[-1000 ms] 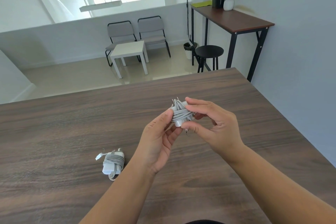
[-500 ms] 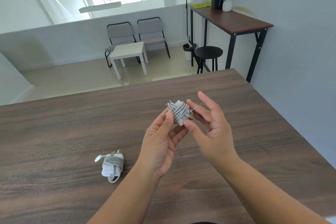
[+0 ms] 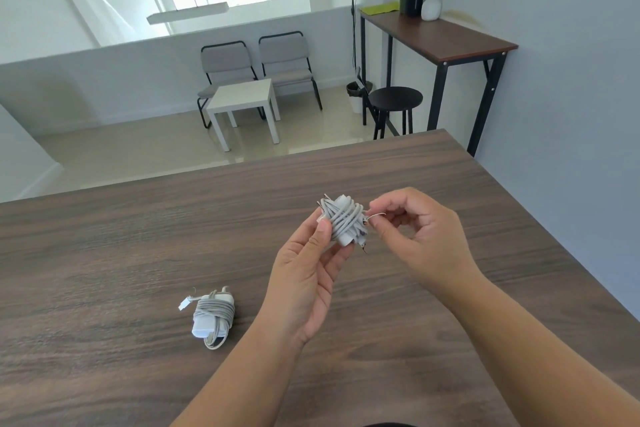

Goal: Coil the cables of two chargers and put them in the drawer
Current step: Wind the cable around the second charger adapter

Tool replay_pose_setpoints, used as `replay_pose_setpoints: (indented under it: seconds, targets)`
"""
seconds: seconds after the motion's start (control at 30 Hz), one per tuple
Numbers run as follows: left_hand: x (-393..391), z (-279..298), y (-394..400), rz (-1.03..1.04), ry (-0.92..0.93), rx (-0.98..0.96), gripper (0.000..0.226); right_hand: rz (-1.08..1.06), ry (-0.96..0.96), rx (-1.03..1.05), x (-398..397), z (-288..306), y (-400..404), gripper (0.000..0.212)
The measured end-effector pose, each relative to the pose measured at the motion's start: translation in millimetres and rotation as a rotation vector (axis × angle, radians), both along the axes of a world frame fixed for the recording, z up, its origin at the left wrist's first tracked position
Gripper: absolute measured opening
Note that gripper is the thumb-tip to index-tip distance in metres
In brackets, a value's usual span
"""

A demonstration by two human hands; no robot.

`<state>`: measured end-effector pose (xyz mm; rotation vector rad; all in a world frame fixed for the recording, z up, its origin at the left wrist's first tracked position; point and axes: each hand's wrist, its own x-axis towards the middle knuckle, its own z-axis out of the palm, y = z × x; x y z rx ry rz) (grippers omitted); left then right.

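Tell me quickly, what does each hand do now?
Left hand: closed on the white charger wrapped in grey cable.
Right hand: pinching the thin wire end beside that charger.

Both forearms bare up to frame edge, no sleeves in view. No watch, ring, band or glove on either. Left hand (image 3: 304, 274): nails short, unpainted; thumbnail the clearest one. Right hand (image 3: 426, 239): knuckles and back showing, nails mostly hidden. A dark curved bit at bottom edge, centre; can't tell if it's clothing.
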<state>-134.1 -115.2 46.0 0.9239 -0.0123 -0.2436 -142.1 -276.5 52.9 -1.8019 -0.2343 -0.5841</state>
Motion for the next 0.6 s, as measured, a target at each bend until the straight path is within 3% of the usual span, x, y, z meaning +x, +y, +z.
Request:
replay_pose_setpoints:
  seconds: [0.23,0.6]
  targets:
    - [-0.2,-2.7,2.6,-0.016,-0.024,-0.082,0.043,0.001,0.083,0.135,-5.2,12.7,3.9,0.019]
    - [-0.1,-3.7,2.8,-0.003,-0.102,-0.028,0.046,-0.155,0.013,-0.032,-19.4,20.3,14.2,0.021]
